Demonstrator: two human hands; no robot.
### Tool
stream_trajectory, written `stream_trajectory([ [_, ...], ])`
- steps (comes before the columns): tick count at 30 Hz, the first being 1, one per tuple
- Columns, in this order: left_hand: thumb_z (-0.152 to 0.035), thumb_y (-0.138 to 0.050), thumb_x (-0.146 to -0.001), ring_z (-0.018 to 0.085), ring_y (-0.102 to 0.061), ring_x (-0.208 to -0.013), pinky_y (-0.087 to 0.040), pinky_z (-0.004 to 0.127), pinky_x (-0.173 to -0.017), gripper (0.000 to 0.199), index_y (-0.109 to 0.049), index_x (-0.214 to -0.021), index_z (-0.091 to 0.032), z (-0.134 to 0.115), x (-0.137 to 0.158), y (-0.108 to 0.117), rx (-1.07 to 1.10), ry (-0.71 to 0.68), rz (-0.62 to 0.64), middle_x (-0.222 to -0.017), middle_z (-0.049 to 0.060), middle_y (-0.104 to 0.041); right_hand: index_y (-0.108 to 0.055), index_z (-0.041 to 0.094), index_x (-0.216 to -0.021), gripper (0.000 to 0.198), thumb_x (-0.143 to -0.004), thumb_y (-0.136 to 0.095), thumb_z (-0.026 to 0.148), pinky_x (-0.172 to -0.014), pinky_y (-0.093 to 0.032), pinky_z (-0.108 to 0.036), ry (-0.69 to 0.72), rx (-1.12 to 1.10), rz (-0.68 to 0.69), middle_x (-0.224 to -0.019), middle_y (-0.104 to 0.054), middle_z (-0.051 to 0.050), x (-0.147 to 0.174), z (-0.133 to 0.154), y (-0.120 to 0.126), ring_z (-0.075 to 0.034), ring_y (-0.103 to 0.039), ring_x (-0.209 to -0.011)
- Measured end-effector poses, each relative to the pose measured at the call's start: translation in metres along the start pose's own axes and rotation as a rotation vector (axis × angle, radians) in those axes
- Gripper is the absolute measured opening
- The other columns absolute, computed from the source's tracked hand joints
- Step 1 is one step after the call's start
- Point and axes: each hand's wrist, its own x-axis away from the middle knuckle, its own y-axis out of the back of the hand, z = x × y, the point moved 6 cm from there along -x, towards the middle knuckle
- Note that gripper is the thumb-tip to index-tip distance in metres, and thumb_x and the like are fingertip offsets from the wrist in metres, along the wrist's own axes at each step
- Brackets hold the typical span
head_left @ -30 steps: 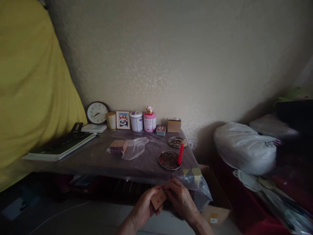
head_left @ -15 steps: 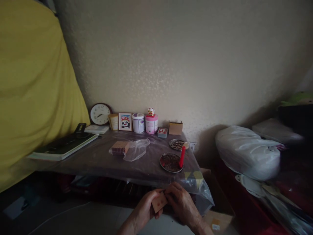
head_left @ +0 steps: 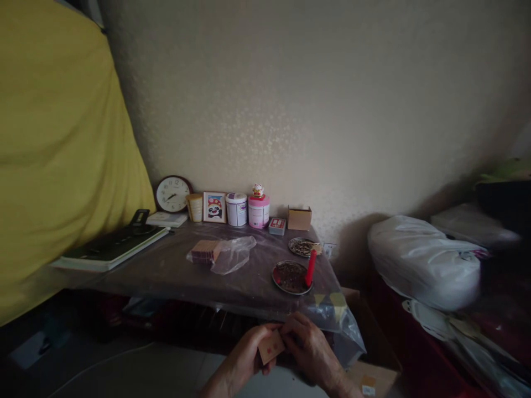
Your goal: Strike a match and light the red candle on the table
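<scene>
A small tan card point(head_left: 271, 348) with a red mark too small to read sits low in front of the table point(head_left: 174, 271), pinched between both hands: the left hand point(head_left: 248, 354) closes on its lower left edge, the right hand point(head_left: 309, 347) on its upper right. Just beyond, a round metal dish point(head_left: 290, 276) holds dark bits and a red candle point(head_left: 310, 267). A clear plastic bag point(head_left: 232, 253) lies beside a brown stack point(head_left: 204, 251).

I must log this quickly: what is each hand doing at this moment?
Left hand: closed on the small tan box.
Right hand: fingers closed on the same small tan box from its other side.
</scene>
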Motion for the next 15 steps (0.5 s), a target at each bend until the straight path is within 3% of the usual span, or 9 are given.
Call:
stream_trajectory([
  [9, -0.032, -0.049, -0.074, 0.009, -0.045, -0.037, -0.024, 0.023, -0.039, 0.031, -0.064, -0.089, -0.011, -0.0056, 0.0052, -0.0028, -0.027, -0.009, 0.004, -0.053, 0.0, -0.057, -0.063, 0.02, -0.084, 0.017, -0.083, -0.048, 0.011, -0.071, -0.042, -0.019, 0.029, -0.022, 0.005, -0.087, -0.059, -0.001, 0.0018, 0.0002, -0.001, -0.012, -0.056, -0.079],
  [15, -0.032, -0.049, -0.074, 0.01, -0.046, -0.038, -0.023, 0.024, -0.039, 0.033, -0.064, -0.093, -0.01, -0.0045, 0.0047, -0.001, -0.042, 0.011, -0.009, -0.054, 0.001, -0.059, -0.062, 0.019, -0.077, 0.019, -0.083, -0.047, 0.011, -0.068, -0.042, -0.018, 0.025, -0.015, 0.035, -0.084, -0.058, 0.0, 0.0021, -0.002, -0.0031, -0.01, -0.055, -0.075],
])
